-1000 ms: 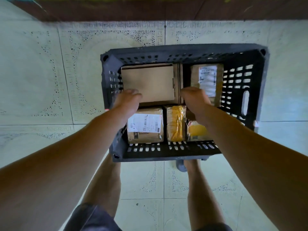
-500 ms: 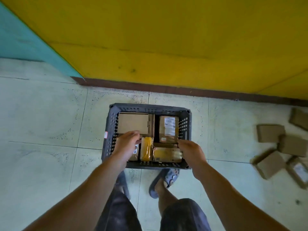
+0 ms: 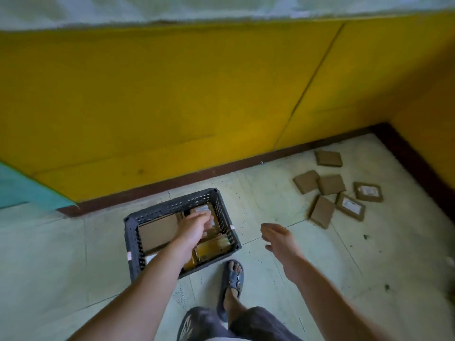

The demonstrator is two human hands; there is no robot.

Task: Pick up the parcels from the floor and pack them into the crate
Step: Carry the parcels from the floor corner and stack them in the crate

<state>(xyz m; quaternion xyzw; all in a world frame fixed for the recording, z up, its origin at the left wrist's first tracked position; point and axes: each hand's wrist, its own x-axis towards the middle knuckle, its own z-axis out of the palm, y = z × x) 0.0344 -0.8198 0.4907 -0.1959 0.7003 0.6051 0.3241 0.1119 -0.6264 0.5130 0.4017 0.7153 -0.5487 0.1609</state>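
**Crate Part-Filled, Loose Parcels off to the Right**

Looking down on a dark grey plastic crate point(image 3: 131, 244), slotted along its walls, standing on the pale tiled floor point(image 3: 49, 254) just short of the brown skirting point(image 3: 197, 174) under a yellow wall point(image 3: 147, 107). Packed inside with a flat plain brown box point(image 3: 157, 232) at the left, a white-labelled parcel point(image 3: 202, 209) at the far right, and yellow-taped parcels point(image 3: 211, 249) at the near right.

Hanging over the crate's middle, the left hand point(image 3: 194, 227), fingers loosely bent downward, nothing visible in its grip. Held out over the floor to the right of the crate, the right hand point(image 3: 277, 238), fingers relaxed and slightly apart, empty.

Well apart toward the right corner, six flat brown parcels point(image 3: 331, 184) scattered on the tiles, several touching, two with white labels facing up. Near the crate's closest corner, a foot in a grey sandal point(image 3: 232, 279).
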